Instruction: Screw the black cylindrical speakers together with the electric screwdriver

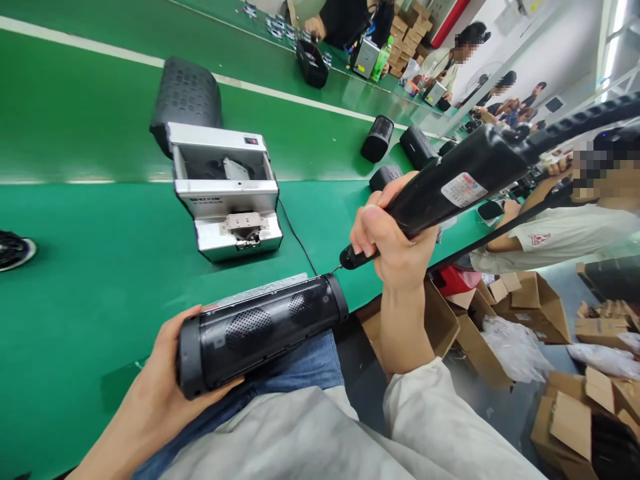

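Observation:
A black speaker (265,330) with two round perforated patches is tilted over the table's near edge. My left hand (165,373) wraps around its left end. In my right hand (395,247) is a black electric screwdriver (445,180) with a white label, fingers closed round its body. Its thin bit points down-left and meets or nearly meets the upper right end of the speaker; I cannot tell whether it touches. Beyond the speaker stands a silver screw feeder (227,193) with a small red switch. A dark, textured rounded object (190,97) sits behind it.
The green table (75,287) runs across the view. Several black speakers, one (377,139) upright, lie farther right. A co-worker (560,227) is at the right, others farther back. Open cardboard boxes (530,307) with plastic bags fill the floor at right. A dark shoe (15,250) shows at left.

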{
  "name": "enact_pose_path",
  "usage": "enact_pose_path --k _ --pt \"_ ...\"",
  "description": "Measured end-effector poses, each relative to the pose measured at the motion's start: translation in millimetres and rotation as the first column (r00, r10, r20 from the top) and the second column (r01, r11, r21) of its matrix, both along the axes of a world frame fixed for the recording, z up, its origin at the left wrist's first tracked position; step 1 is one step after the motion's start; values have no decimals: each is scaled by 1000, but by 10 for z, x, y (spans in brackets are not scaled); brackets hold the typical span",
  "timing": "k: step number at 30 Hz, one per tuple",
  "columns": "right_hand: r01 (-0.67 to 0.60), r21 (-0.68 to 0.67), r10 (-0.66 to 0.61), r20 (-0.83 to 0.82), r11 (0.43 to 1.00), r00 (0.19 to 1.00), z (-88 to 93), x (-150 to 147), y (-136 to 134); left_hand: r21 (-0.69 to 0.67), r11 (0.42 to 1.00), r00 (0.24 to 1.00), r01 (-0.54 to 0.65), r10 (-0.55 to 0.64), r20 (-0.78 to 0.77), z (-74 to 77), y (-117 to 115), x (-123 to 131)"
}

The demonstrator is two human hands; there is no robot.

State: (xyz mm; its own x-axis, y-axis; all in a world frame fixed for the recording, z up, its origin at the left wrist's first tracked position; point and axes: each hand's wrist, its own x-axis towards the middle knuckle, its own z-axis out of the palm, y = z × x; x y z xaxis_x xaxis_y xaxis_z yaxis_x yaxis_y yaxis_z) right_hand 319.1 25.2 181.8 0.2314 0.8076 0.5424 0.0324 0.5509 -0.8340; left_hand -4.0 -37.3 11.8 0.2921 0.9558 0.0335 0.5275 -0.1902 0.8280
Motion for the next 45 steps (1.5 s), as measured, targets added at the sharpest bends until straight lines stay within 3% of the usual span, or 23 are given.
enact_pose_path --k 3,6,9,12,15,19,22,25,32,35,38,45 --pt "-49 -9 49 -9 999 999 49 31 32 36 997 997 72 -74 36 -34 16 -8" --pt "-116 -17 117 76 993 990 271 55 24 66 988 988 138 -142 67 -61 34 -22" --pt "-40 102 25 147 994 989 581 -59 -5 71 986 984 150 -156 89 -75 36 -26" --pt "52 285 -58 13 957 998 747 -387 65 72 985 981 156 -163 107 -80 23 -24" --pt "48 378 -9 -104 925 995 685 -781 294 73 983 977 167 -175 120 -77 16 -28" --pt "80 302 -81 -10 950 997 510 -1106 652 87 980 973 177 -188 136 -65 14 -31" --pt "108 241 -130 77 964 989 429 -1178 855 93 980 971 175 -188 148 -60 12 -24" --pt "110 266 -136 79 958 988 381 -1181 991 101 979 969 177 -191 154 -61 15 -14" --pt "113 316 -138 58 942 989 323 -1154 1079 118 974 963 195 -213 167 -68 37 1" --pt "87 260 -106 61 962 992 296 -1160 985 142 971 962 194 -216 168 -68 41 9" --pt "44 194 -53 42 980 998 360 -1189 725 168 967 959 193 -222 174 -70 37 17" --pt "-85 130 93 -60 988 994 902 -1235 -403 244 948 956 206 -249 158 -113 34 25"
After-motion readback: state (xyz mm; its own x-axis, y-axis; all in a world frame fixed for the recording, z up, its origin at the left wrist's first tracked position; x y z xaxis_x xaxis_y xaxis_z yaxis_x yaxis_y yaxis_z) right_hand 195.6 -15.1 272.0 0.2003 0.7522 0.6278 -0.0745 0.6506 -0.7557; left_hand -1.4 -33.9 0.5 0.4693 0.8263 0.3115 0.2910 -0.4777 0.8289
